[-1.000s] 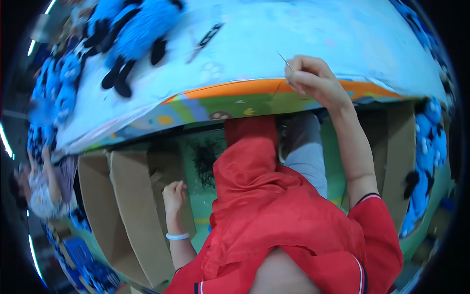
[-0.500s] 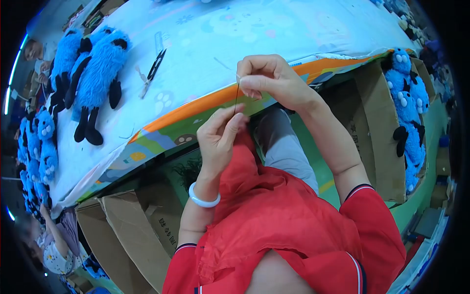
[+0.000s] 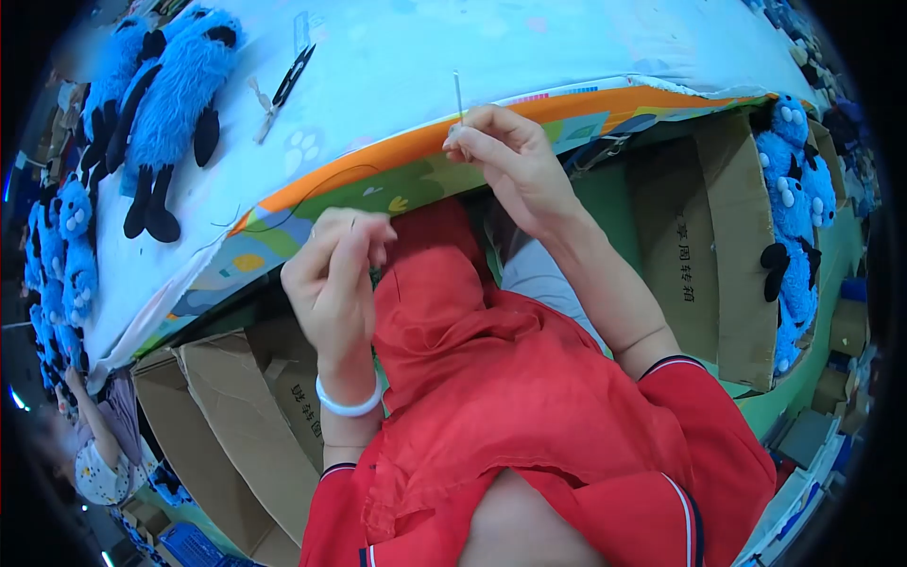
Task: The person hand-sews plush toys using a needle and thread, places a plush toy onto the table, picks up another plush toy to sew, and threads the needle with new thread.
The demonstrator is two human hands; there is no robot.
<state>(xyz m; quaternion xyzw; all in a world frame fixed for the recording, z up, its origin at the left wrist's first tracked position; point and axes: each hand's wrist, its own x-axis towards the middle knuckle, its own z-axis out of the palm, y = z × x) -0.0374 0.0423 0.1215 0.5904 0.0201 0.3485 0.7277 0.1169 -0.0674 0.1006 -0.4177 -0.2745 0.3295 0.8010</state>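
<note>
My right hand (image 3: 515, 170) pinches a thin needle (image 3: 458, 94) that points up above the fingertips, in front of the table's near edge. My left hand (image 3: 331, 274), with a white bangle (image 3: 348, 406) on the wrist, is held lower and to the left. Its fingers are closed on a dark thread (image 3: 326, 175), which loops loosely across the orange and green edge of the cloth. Whether the thread runs through the needle is too fine to tell.
Black thread snips (image 3: 293, 76) lie on the white tablecloth (image 3: 397, 66). Furry blue plush toys (image 3: 184, 90) with black limbs lie at the left. Open cardboard boxes (image 3: 227, 406) stand below the edge on both sides, the right one beside more blue toys (image 3: 794, 217). Another person's arm (image 3: 94, 420) shows far left.
My hands have moved apart, the left going left and down. The needle now stands clear above my right fingers, and the thread loops to the left. The view has shifted slightly.
</note>
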